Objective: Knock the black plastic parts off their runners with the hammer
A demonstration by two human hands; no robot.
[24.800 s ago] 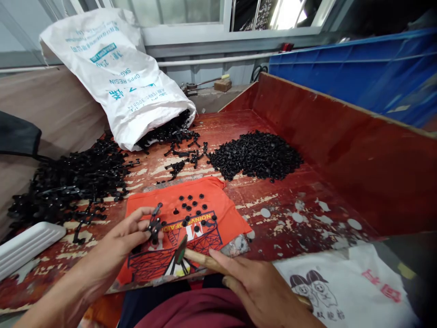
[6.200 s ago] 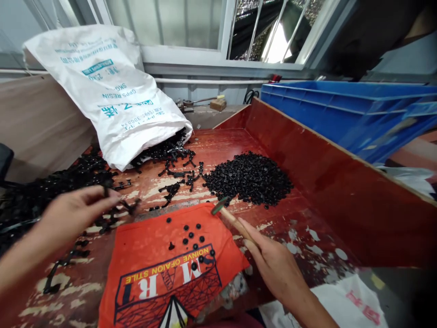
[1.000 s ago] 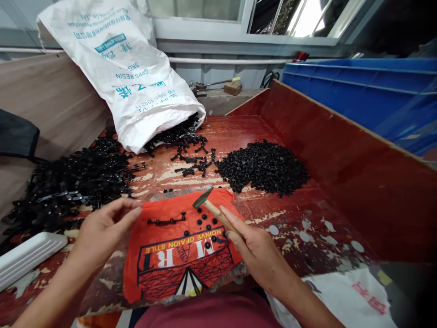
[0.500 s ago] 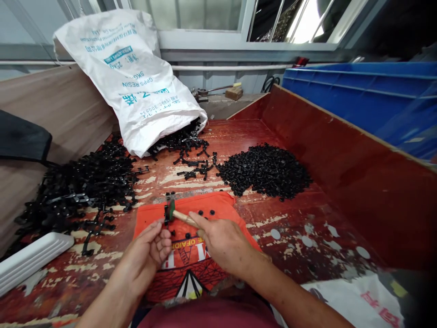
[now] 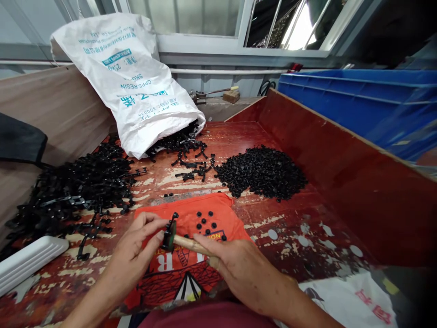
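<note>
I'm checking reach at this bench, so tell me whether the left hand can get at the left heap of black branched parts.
Probably yes: nothing tall stands between the left hand and that heap, though the hand's grip is occupied by a black knobbed piece.

Two hands: one left hand (image 5: 134, 248), one right hand (image 5: 244, 269). One hammer (image 5: 191, 244), one jointed black piece (image 5: 167, 235), one orange cloth (image 5: 220, 205), at least seven loose black caps (image 5: 204, 220) on it. One resin sack (image 5: 131, 98), one blue crate (image 5: 358, 98), one heap of small black parts (image 5: 262, 172), past counting.
</note>
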